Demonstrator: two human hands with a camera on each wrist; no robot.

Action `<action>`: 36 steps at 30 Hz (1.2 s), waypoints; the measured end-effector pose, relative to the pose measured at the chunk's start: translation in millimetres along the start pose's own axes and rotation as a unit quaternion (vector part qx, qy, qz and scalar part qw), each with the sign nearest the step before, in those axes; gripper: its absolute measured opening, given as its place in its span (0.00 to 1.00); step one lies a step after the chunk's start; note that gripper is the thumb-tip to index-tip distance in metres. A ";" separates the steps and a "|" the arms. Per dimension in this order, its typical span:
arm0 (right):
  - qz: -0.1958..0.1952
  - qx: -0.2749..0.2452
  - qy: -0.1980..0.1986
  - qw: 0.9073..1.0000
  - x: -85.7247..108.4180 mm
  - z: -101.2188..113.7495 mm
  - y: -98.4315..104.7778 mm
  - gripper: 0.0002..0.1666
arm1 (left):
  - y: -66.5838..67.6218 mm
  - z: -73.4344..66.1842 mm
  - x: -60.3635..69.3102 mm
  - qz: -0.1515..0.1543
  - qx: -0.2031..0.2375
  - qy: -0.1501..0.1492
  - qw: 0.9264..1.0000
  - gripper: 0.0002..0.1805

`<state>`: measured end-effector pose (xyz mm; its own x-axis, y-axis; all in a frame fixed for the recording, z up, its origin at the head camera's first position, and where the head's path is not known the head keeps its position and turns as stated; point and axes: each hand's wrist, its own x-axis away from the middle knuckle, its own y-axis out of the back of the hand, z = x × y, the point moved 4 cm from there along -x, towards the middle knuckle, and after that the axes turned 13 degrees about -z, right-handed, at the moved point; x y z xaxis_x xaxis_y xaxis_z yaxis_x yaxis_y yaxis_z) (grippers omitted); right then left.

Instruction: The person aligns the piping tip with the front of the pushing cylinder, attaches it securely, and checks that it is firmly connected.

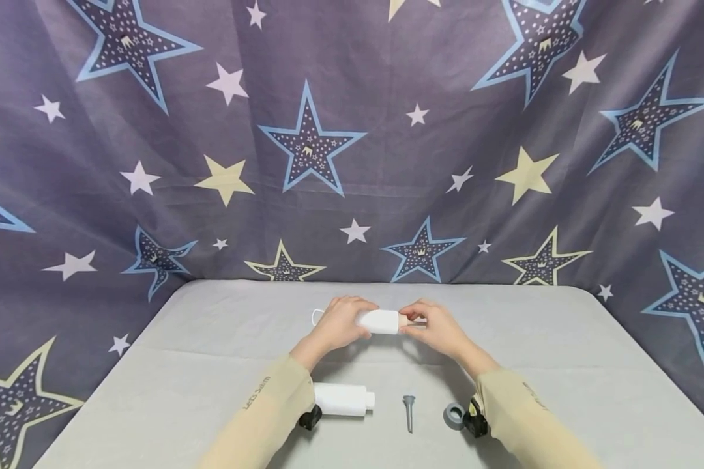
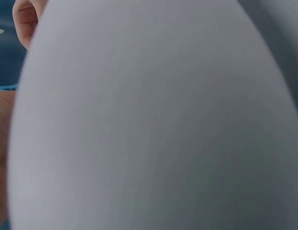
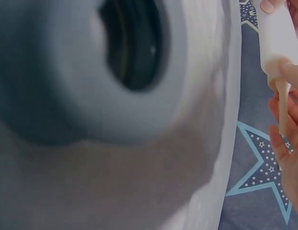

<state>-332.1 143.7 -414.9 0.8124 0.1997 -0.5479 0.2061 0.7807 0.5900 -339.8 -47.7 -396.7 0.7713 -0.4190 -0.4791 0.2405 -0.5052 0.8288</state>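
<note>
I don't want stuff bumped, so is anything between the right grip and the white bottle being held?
Nothing visible is in the way. The right grip pinches the pale end of the white bottle, which the left grip holds. The grey ring and other bottle lie apart from them.

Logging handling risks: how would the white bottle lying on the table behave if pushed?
The white bottle would probably roll, being round and lying on its side. Its smooth-looking surface may be slippery; its even outline suggests stiff walls.
</note>
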 end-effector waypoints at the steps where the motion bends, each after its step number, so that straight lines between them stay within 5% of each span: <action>1: 0.002 0.001 -0.003 1.000 -0.5 -0.9 -1.3 0.18 | -0.5 0.7 -0.1 0.002 0.000 0.002 1.000 0.29; 23: 0.067 0.062 -0.035 0.995 -0.3 -7.8 -18.6 0.14 | -16.7 6.5 3.0 0.038 -0.030 0.007 0.999 0.28; 36: 0.066 0.075 -0.045 0.994 3.1 -10.4 -16.4 0.18 | -16.9 5.2 4.9 0.044 -0.024 0.018 0.999 0.28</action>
<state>-338.7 137.6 -432.4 0.8818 0.2352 -0.4088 0.1682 0.6529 0.7386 -343.2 -45.1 -414.5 0.8109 -0.4322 -0.3945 0.1985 -0.4311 0.8802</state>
